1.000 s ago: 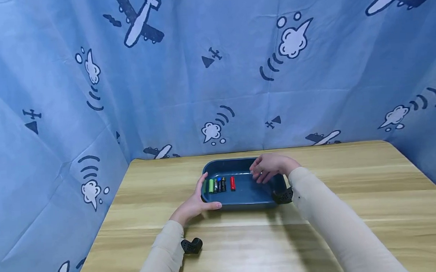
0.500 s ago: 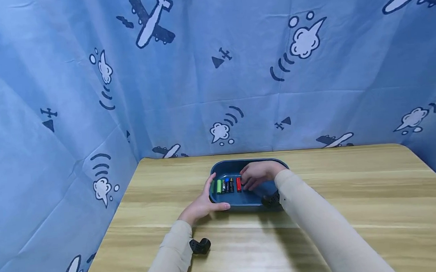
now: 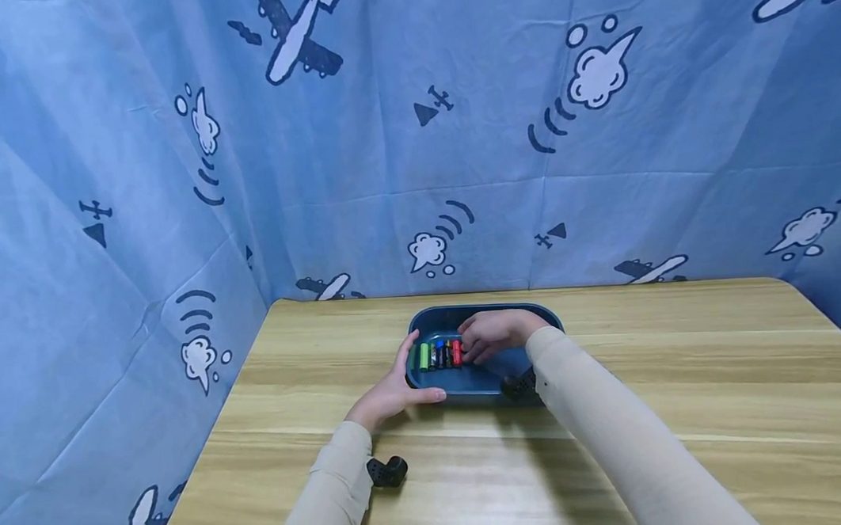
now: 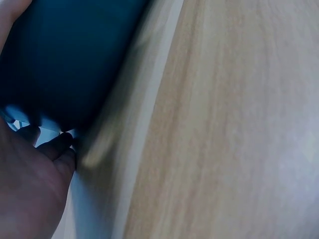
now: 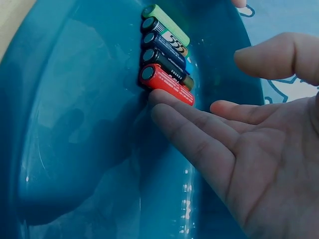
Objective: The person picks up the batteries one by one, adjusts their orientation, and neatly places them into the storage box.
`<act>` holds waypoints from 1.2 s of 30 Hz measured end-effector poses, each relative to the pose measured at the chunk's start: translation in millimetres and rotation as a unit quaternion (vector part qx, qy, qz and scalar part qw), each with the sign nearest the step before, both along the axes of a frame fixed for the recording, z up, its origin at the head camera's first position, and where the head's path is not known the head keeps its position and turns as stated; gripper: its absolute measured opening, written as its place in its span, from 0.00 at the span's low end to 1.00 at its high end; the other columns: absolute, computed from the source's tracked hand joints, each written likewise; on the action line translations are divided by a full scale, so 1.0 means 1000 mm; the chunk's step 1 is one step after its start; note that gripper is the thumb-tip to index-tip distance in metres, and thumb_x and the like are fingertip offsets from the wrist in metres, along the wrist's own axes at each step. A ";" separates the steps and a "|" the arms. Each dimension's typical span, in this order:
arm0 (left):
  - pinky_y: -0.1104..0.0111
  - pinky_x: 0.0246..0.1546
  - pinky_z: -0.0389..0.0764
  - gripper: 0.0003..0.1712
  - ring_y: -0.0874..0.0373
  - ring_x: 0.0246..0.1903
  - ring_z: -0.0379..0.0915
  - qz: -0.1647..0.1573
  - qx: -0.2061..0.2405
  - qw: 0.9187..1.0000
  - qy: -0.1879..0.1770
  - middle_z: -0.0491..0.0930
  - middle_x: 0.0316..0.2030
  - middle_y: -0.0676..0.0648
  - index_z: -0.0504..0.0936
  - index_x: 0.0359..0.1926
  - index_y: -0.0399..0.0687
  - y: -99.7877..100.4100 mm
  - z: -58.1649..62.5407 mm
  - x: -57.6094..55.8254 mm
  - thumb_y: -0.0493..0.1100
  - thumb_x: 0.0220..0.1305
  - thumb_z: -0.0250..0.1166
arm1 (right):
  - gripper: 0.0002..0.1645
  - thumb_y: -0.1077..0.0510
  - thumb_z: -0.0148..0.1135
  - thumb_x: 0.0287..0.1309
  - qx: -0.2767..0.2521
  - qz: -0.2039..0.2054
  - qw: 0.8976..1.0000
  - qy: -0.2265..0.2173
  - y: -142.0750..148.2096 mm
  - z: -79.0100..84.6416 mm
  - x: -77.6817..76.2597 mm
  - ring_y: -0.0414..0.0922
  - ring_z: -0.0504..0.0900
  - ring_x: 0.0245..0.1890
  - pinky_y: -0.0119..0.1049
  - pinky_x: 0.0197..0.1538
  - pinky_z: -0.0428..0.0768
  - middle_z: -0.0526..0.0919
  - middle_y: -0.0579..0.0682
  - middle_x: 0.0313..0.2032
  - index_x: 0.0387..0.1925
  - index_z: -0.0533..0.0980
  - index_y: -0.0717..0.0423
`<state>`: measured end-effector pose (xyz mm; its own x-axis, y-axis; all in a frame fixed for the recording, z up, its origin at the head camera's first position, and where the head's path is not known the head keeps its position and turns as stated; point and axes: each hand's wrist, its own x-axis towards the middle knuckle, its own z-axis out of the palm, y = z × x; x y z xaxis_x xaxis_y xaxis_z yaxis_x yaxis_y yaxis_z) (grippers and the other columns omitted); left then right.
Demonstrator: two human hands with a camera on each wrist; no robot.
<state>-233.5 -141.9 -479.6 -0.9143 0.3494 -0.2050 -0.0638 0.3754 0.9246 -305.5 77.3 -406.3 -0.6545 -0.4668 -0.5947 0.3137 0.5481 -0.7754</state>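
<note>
A dark blue tray [image 3: 484, 380] holds several batteries laid side by side near its left end. In the right wrist view the row runs from a light green battery [image 5: 168, 24] past one marked 555 [image 5: 172, 40], a dark blue battery [image 5: 165, 49] and a black battery [image 5: 167, 67] to a red battery [image 5: 172, 88]. My right hand [image 3: 498, 328] reaches into the tray, straight fingertips against the red battery's side, thumb raised apart. My left hand [image 3: 391, 389] spreads around the tray's front left corner, thumb along the front wall, straight fingers at the left end.
The tray stands on a wooden table [image 3: 648, 377], near its back edge. Behind and to the left hangs a blue curtain [image 3: 358, 155] printed with planes and clouds. A black wrist device [image 3: 387, 472] sits at the left sleeve.
My right hand has moved left inside the tray, and the red battery has slid left against the other batteries. My left hand has stayed at the tray corner. The head view has shifted slightly.
</note>
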 end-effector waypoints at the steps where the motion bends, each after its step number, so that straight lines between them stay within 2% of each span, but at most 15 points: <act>1: 0.41 0.61 0.49 0.59 0.39 0.66 0.45 0.000 0.002 1.000 0.001 0.44 0.70 0.41 0.37 0.69 0.79 0.000 0.000 0.000 0.52 0.50 0.72 | 0.36 0.66 0.51 0.54 -0.001 0.000 1.000 0.001 0.000 0.000 0.000 0.55 0.77 0.49 0.46 0.52 0.74 0.67 0.65 0.57 0.64 0.54 0.69; 7: 0.42 0.61 0.48 0.60 0.38 0.66 0.43 -0.002 0.010 1.000 -0.004 0.42 0.70 0.40 0.36 0.70 0.74 -0.001 0.003 0.001 0.48 0.51 0.72 | 0.36 0.66 0.50 0.54 0.000 0.004 1.000 0.005 -0.002 -0.002 0.000 0.55 0.77 0.49 0.46 0.52 0.74 0.68 0.65 0.56 0.65 0.53 0.71; 14: 0.43 0.62 0.48 0.59 0.36 0.66 0.42 -0.015 0.028 0.999 -0.015 0.41 0.70 0.35 0.36 0.72 0.60 -0.001 0.029 0.011 0.42 0.53 0.70 | 0.36 0.66 0.50 0.54 0.002 0.003 1.000 0.006 -0.001 -0.005 -0.002 0.55 0.77 0.48 0.46 0.52 0.74 0.70 0.64 0.54 0.65 0.54 0.70; 17: 0.43 0.62 0.49 0.59 0.36 0.66 0.43 -0.016 0.024 0.999 -0.014 0.41 0.69 0.35 0.36 0.72 0.59 -0.001 0.033 0.013 0.43 0.54 0.70 | 0.35 0.66 0.51 0.54 0.004 0.004 1.000 0.009 -0.001 -0.005 -0.003 0.55 0.77 0.47 0.46 0.52 0.75 0.70 0.64 0.54 0.64 0.54 0.69; 19: 0.43 0.62 0.49 0.59 0.36 0.66 0.43 -0.018 0.025 0.999 -0.014 0.42 0.69 0.35 0.36 0.72 0.60 0.000 0.030 0.010 0.43 0.53 0.70 | 0.35 0.66 0.51 0.55 0.006 0.001 1.000 0.010 0.000 -0.005 -0.002 0.54 0.77 0.47 0.45 0.52 0.75 0.70 0.63 0.54 0.64 0.54 0.69; 25: 0.43 0.62 0.48 0.60 0.38 0.66 0.42 -0.015 0.027 1.000 -0.006 0.42 0.70 0.39 0.35 0.71 0.72 0.002 0.005 -0.003 0.45 0.52 0.71 | 0.35 0.66 0.51 0.55 0.009 -0.005 1.000 0.012 0.003 -0.003 0.000 0.54 0.78 0.47 0.46 0.51 0.75 0.71 0.64 0.54 0.64 0.54 0.70; 29: 0.44 0.62 0.48 0.60 0.40 0.66 0.42 -0.012 0.026 1.000 0.001 0.41 0.70 0.40 0.35 0.70 0.76 0.001 -0.001 -0.006 0.47 0.51 0.71 | 0.36 0.65 0.52 0.53 0.008 0.000 1.000 0.018 0.003 -0.003 -0.001 0.55 0.77 0.47 0.46 0.52 0.75 0.71 0.64 0.54 0.64 0.55 0.70; 33: 0.46 0.63 0.46 0.64 0.40 0.67 0.41 -0.015 0.028 0.999 0.016 0.39 0.71 0.41 0.30 0.71 0.70 -0.001 0.000 -0.007 0.47 0.51 0.72 | 0.37 0.64 0.52 0.55 0.005 0.009 1.000 0.025 0.011 0.004 -0.003 0.56 0.77 0.49 0.47 0.53 0.74 0.71 0.65 0.54 0.65 0.53 0.70; 36: 0.49 0.65 0.44 0.68 0.43 0.68 0.36 -0.032 0.031 0.999 0.020 0.32 0.71 0.41 0.24 0.71 0.61 -0.009 0.004 -0.009 0.50 0.50 0.72 | 0.37 0.62 0.51 0.59 0.000 0.020 0.999 0.035 0.026 0.019 -0.007 0.57 0.75 0.52 0.49 0.55 0.71 0.69 0.68 0.56 0.66 0.50 0.69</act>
